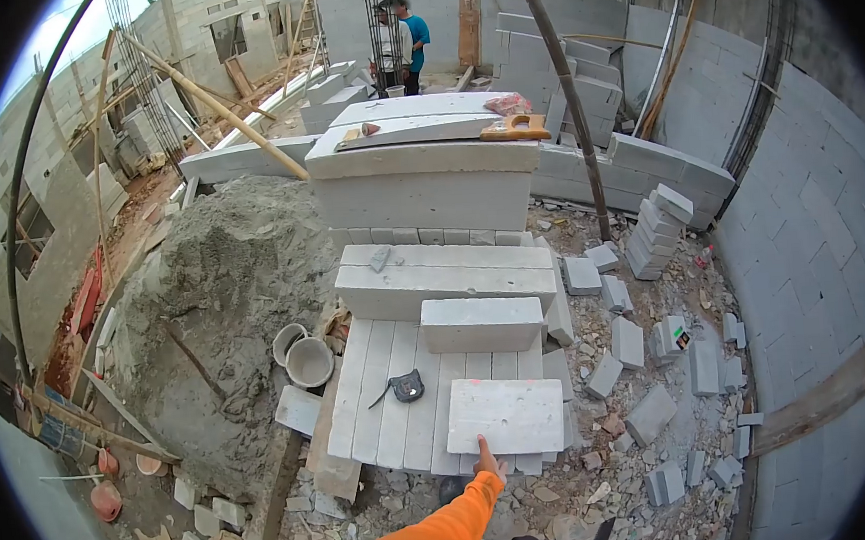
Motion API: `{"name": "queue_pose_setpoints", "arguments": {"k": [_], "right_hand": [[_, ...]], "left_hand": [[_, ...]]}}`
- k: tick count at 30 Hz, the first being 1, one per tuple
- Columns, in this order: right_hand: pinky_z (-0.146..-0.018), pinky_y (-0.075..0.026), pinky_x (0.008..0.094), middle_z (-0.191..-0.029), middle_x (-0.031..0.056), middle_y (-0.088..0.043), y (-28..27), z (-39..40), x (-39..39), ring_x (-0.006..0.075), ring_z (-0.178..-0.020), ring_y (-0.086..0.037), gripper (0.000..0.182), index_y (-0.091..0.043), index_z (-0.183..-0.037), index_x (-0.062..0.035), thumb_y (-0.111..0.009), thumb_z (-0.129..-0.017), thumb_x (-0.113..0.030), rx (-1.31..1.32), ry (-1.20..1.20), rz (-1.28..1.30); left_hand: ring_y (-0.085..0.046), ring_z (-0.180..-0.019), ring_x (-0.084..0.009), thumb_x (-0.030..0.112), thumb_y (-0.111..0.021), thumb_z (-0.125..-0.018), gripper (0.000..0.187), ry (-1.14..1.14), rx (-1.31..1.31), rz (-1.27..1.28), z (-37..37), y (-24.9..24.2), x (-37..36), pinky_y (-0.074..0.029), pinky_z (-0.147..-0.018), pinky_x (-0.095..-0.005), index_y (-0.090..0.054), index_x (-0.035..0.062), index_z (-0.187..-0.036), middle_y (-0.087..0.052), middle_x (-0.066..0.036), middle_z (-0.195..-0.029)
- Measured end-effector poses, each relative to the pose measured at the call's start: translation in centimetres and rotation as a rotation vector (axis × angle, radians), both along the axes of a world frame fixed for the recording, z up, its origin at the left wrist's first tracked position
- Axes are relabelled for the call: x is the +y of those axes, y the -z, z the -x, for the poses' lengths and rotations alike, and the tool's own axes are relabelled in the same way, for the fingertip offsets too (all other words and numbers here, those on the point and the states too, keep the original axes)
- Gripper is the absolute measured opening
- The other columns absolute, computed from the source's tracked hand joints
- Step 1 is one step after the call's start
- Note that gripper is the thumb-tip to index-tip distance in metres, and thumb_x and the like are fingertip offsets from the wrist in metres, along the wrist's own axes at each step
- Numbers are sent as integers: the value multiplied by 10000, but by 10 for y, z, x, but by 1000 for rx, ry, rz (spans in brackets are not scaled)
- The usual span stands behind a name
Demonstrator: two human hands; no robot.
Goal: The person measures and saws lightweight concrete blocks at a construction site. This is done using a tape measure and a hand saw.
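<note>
My left hand point(488, 462), in an orange sleeve, reaches to the front edge of a white lightweight concrete block point(506, 415). One finger is stretched out onto the block's face; the other fingers are only partly visible beside it. This block lies flat on a row of similar blocks point(384, 364). Left of it, on the same row, sits a black tape measure point(406, 385) with a short end of tape out. Just behind, another block point(481, 324) stands on its long edge. My right hand is out of view.
Farther back, a handsaw point(513, 128) lies on a taller block stack point(423, 200). At left are a mortar or sand heap point(222, 275) and a bucket point(310, 362). Block offcuts point(651, 413) and rubble cover the ground at right. Two people point(415, 45) stand at the back.
</note>
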State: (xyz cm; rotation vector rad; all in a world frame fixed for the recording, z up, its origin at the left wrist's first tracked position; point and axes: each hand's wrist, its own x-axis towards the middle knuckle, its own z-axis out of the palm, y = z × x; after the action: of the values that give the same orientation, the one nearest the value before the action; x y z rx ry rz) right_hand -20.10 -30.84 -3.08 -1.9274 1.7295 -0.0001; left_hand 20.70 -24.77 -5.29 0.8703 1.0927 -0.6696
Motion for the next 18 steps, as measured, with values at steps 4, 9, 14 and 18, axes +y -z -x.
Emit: {"name": "queue_pose_setpoints", "arguments": {"k": [4, 9, 14, 18], "right_hand": [[-870, -547, 388, -1204, 116, -702, -7, -2, 10, 237, -1059, -680, 252, -708, -1151, -79, -581, -974, -206, 352, -347, 58], [-817, -549, 400, -1167, 109, -705, 31, -24, -17, 237, -1017, -677, 261, -709, -1147, -68, -565, -987, -215, -397, -156, 176], [-772, -519, 382, -886, 171, -689, -62, -130, -55, 239, -836, -680, 279, -704, -977, 60, -661, -925, -211, -675, -77, 182], [-825, -521, 400, -891, 157, -689, -89, -159, -105, 263, -881, -673, 243, -691, -1019, 66, -682, -892, -142, -550, -287, 154]], "left_hand": [[-493, -1310, -396, 722, -753, -748, 1152, -105, 160, -18, -10, -5, -30, -409, -1096, -551, -233, 67, -1539, -409, -161, -1492], [-495, -1308, -392, 767, -692, -765, 1141, -231, 122, -7, -13, -16, -32, -373, -1111, -595, -205, 110, -1561, -387, -134, -1532], [-474, -1353, -359, 838, -527, -820, 1060, -292, 114, -41, -20, -52, -16, -383, -1089, -626, -250, 143, -1571, -374, -113, -1566], [-516, -1313, -353, 839, -492, -834, 1050, -298, 46, 55, -34, 8, -19, -429, -1063, -566, -293, 103, -1556, -432, -131, -1527]]}}
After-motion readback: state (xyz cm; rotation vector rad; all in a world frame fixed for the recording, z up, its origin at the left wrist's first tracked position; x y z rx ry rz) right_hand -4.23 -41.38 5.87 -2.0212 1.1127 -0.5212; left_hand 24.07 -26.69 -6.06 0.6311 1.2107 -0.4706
